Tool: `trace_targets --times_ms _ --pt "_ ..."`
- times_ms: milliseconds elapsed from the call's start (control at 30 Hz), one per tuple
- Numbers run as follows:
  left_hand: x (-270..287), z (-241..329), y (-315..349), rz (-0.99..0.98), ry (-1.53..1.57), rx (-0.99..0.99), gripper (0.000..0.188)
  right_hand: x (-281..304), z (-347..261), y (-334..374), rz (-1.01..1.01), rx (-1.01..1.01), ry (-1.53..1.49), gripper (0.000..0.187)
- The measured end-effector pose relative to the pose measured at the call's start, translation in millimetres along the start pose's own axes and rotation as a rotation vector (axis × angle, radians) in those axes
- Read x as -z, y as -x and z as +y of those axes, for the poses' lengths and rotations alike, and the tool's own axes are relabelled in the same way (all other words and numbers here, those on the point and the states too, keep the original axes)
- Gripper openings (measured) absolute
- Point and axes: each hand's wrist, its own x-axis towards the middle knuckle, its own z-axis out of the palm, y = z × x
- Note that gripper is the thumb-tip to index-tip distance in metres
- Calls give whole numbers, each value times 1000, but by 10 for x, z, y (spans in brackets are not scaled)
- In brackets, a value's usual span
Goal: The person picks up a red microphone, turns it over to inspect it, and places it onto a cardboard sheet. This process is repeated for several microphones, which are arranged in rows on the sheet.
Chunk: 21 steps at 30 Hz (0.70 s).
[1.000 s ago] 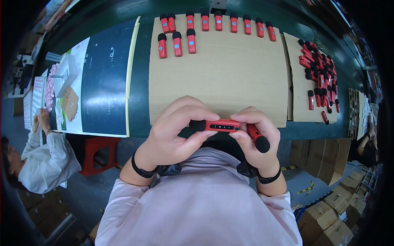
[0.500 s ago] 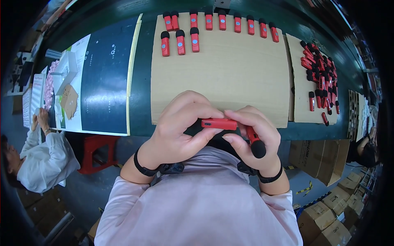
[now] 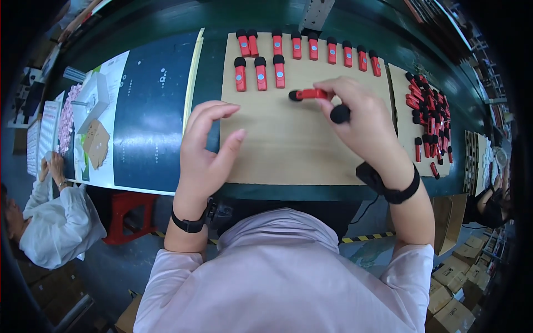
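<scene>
Between the thumb and fingertips of my right hand [image 3: 363, 116] is a small red microphone [image 3: 311, 94], lying sideways with its black foam tip to the left. A second microphone's black foam tip [image 3: 340, 114] pokes out of the same hand; its body is hidden by the fingers. My left hand [image 3: 200, 152] hovers over the left part of the cardboard sheet [image 3: 266, 155], empty, thumb and fingers apart. Beyond the hands stand two rows of red microphones [image 3: 260, 77] laid on that cardboard, foam ends away from me.
A heap of red microphones [image 3: 430, 111] lies on another cardboard piece at the right. On the left are a dark printed sheet [image 3: 150, 111] and a white box [image 3: 91, 97]. A person in white [image 3: 61, 227] sits at far left by a red stool [image 3: 127, 216].
My hands have parted. The right one has moved forward over the cardboard with both microphones; the left has let go of the microphone and moved left, its fingers spread.
</scene>
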Motion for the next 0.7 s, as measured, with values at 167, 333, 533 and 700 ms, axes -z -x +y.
trace_targets --times_ms 167,333,533,700 --pt "12 -254 -44 71 -14 75 35 -198 177 -124 12 72 227 17" --pt "-18 -449 -47 26 44 125 38 -307 87 -55 -191 21 293 16" --pt "41 -431 -146 -72 -32 30 41 -364 150 -144 -173 5 316 19" --pt "17 -481 -174 -88 8 10 42 -414 207 -227 -143 -40 298 20"
